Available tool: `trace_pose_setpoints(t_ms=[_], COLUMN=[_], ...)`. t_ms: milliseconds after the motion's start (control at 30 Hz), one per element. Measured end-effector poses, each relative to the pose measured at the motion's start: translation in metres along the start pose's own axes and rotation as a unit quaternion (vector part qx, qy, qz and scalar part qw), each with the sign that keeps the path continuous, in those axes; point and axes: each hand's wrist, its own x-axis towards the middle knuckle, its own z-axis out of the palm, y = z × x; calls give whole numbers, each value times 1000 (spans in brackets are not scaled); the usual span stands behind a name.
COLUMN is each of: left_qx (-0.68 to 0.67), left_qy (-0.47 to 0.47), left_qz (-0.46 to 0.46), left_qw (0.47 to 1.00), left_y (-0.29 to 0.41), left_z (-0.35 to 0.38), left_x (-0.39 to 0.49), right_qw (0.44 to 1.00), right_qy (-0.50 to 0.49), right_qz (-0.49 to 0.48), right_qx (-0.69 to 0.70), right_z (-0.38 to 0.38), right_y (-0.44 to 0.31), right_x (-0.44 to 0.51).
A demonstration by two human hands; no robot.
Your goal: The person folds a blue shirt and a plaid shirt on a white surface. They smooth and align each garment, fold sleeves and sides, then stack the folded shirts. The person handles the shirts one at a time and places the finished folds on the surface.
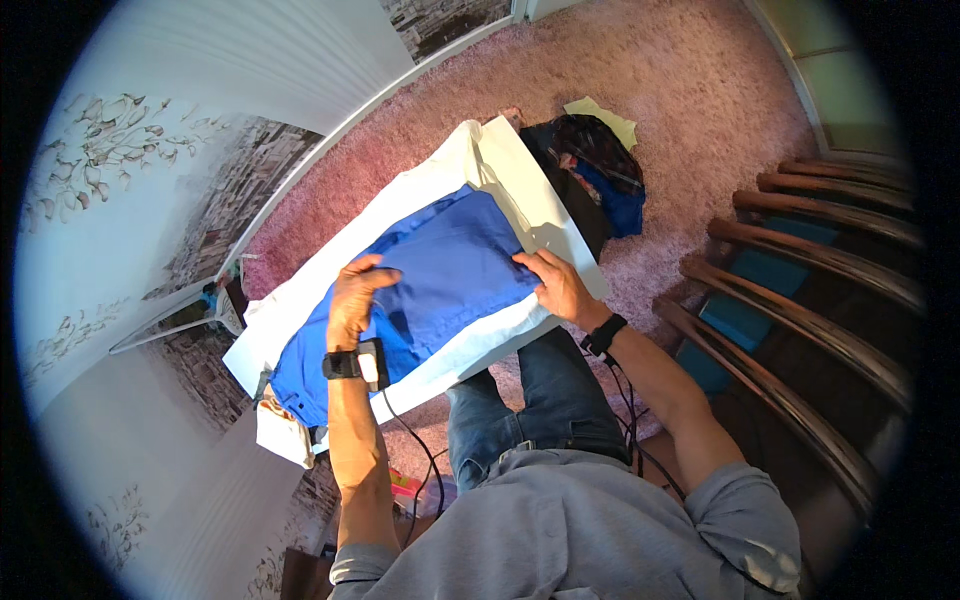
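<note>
A blue cloth garment (461, 262), perhaps a pair of trousers, lies spread over a white cloth (431, 176) on a long white board or table in front of me. Its end with what look like belt loops hangs toward the lower left. At the garment's right edge, the thumb and fingers of my right hand (559, 285) pinch the fabric near a corner. Over the middle of the garment is my left hand (358, 292), thumb and forefinger apart, with nothing seen between them. Its shadow falls on the blue cloth. Both wrists wear black straps with cables.
Dark, plaid and blue clothes (600, 172) lie heaped on the pink carpet (690, 97) beyond the board's right end. Curved wooden slats (795, 300) stand at right. A light cloth (283, 435) hangs off the left end. Black cables (634, 420) run beside my legs.
</note>
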Motion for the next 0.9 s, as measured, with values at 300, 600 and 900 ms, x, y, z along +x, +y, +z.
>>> trace_pose_setpoints(t_ms=[300,600,900], left_qx=[-22,-191,21], left_qy=[95,25,66], left_qz=[-60,18,0], left_qw=[993,981,998], left_y=[-27,-18,-48], left_z=[-10,-1,1], left_x=[-24,-50,-47], right_qw=[997,993,986], right_qy=[35,-18,-155], right_qz=[1,-87,-53], right_qx=[71,-74,-16], right_z=[13,-4,-28], right_y=[10,4,16], right_x=[27,153,184])
